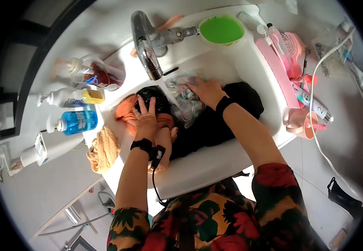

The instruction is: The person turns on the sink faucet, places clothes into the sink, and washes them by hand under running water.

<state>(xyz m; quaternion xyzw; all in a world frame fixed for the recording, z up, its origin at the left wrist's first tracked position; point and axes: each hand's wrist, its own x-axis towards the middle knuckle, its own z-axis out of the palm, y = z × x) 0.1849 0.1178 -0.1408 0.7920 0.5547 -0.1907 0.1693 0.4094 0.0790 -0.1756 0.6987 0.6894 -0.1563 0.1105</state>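
Several wet-looking cloths lie in the white sink [269, 125]. My left hand [146, 121] rests with spread fingers on an orange cloth [125, 112] and a shiny black bundle [158, 102]. My right hand [208, 92] has its fingers closed on a pale, multicoloured patterned cloth [185, 94]; the fingertips are partly lost in its folds. A large black cloth [210, 129] spreads beneath my right wrist. Between the hands, a stream of water falls from the chrome faucet [148, 58] onto the patterned cloth. A beige-pink cloth [163, 144] hangs over the front rim beside my left wrist.
A green basin [222, 29] sits at the sink's back corner. Pump bottles, one with blue liquid [79, 121], line the left side near a tan cloth [103, 150]. On the right are a pink tray [277, 71], a hairbrush [292, 50], a pink cup [302, 124] and a white cable [312, 92].
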